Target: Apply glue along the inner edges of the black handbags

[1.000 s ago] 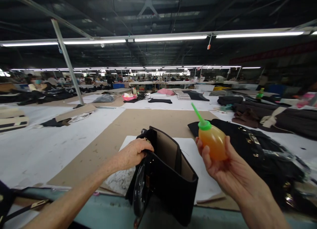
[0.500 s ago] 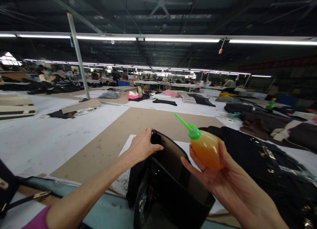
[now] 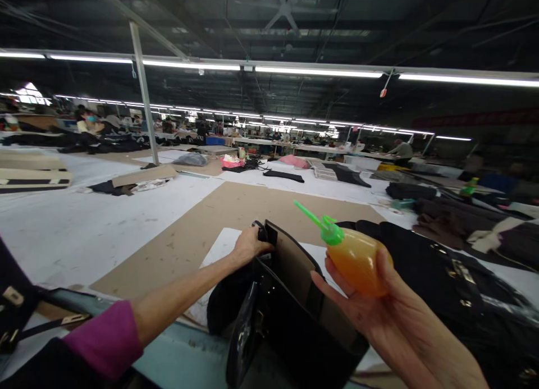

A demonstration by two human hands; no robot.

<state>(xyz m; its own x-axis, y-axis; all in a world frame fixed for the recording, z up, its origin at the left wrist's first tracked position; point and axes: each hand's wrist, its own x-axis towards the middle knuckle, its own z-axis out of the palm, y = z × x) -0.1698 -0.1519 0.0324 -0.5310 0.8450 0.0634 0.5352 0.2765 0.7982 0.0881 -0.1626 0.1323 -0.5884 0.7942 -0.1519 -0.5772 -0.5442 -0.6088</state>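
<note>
Right fingers (image 3: 332, 292) around orange bottle (image 3: 357, 260), left fingers (image 3: 265, 247) clasped on black bag (image 3: 303, 333), at its rim

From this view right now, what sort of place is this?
Probably a bag-making workshop: an open black bag up front, black pieces with metal fittings to the right, worktables under strip lights beyond.

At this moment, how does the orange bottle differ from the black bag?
The bottle is smaller than the bag. The bottle is orange with a green spout; the bag is black with a brownish lining. The bottle tilts in the right hand; the bag is held at its top by the left hand. Both are hand-held.
</note>
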